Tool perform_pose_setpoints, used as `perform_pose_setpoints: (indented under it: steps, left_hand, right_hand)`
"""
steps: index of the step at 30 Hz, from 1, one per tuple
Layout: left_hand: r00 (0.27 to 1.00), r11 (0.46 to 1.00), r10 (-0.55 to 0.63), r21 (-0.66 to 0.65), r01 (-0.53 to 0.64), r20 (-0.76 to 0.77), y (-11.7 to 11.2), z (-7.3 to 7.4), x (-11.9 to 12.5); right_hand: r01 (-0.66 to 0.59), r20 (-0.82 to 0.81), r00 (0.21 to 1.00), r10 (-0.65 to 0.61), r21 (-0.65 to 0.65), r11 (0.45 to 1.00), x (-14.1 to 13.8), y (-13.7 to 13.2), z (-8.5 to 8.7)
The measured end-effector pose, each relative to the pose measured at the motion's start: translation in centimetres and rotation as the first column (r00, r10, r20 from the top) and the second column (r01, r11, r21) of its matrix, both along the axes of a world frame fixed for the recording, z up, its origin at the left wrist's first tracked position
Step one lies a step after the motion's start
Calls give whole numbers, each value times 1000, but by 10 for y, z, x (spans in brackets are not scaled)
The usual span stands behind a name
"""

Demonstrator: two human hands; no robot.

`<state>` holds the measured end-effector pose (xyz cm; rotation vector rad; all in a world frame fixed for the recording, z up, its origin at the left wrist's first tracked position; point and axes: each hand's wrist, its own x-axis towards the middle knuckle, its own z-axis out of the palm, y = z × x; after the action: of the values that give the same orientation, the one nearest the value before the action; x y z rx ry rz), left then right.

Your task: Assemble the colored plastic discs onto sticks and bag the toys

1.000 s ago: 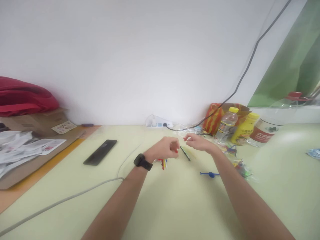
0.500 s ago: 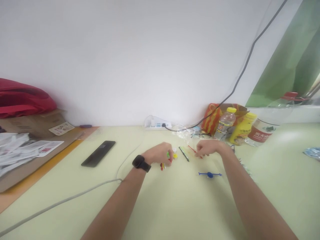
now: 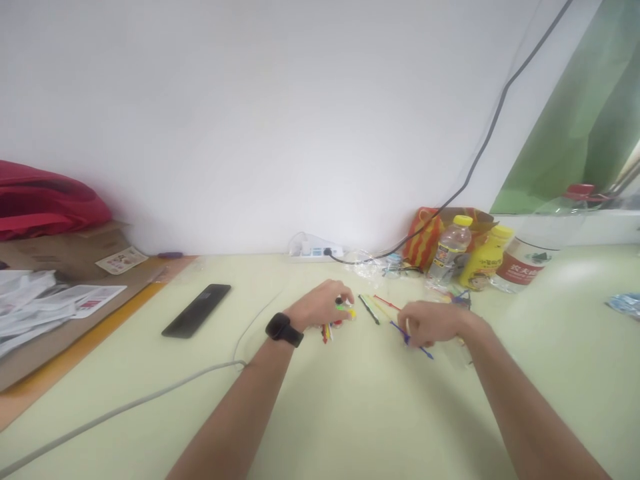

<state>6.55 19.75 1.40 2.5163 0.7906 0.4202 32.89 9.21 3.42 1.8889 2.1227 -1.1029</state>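
Note:
My left hand (image 3: pixel 320 305), with a black watch on the wrist, is curled over a small cluster of green, yellow and red plastic pieces (image 3: pixel 344 309) on the pale green table (image 3: pixel 350 413). My right hand (image 3: pixel 429 323) is closed on a thin blue stick (image 3: pixel 418 345) that slants down to the right of the fingers. Between the hands lie a dark stick (image 3: pixel 369 309) and a red stick (image 3: pixel 386 302). More small coloured pieces (image 3: pixel 327 331) lie under my left wrist.
A black phone (image 3: pixel 196 311) lies at the left, and a grey cable (image 3: pixel 125 407) runs across the table. At the back are a power strip (image 3: pixel 315 251), several bottles (image 3: pixel 453 252) and a striped bag (image 3: pixel 425 233). Papers and a cardboard box (image 3: pixel 60 250) sit far left.
My right hand has dropped toward me from the red stick and closed on the blue stick, which now lies slanted. My left hand has come down onto the coloured pieces.

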Motion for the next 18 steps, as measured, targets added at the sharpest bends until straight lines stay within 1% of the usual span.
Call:
perform_pose_setpoints:
  steps: [2,3,5,7,9,11,13,15,18]
  left_hand:
    - [997,1000,-11,-9,11,74,-2,4,2]
    - [992,999,-11,-34,15,123,-4,6,4]
    - [973,990,0,-137,32,231,-7,11,7]
    - [942,964,31,-258,59,333,-10,15,12]
    - [900,945,64,-315,84,431,-11,17,15]
    - [853,944,70,-311,111,517,-12,19,17]
    - [821,945,56,-295,140,568,-12,21,17]
    - [814,949,44,-280,148,579,-12,23,15]
    - [831,958,30,-254,135,555,-13,25,12]
  right_hand:
    - [-4,-175,984,23,112,994,-7,4,9]
    - [16,-272,962,28,160,987,-11,8,14]
    - [98,-443,897,6,212,972,-19,17,22]
    - [184,-562,827,-29,222,957,-29,27,28]
    - [233,-637,770,-39,224,946,-37,37,30]
    - [260,-688,725,-32,231,937,-45,46,28]
    - [268,-728,685,-10,239,933,-50,54,24]
    - [255,-758,652,21,246,935,-52,59,19]
    - [225,-783,620,49,237,945,-50,60,16]
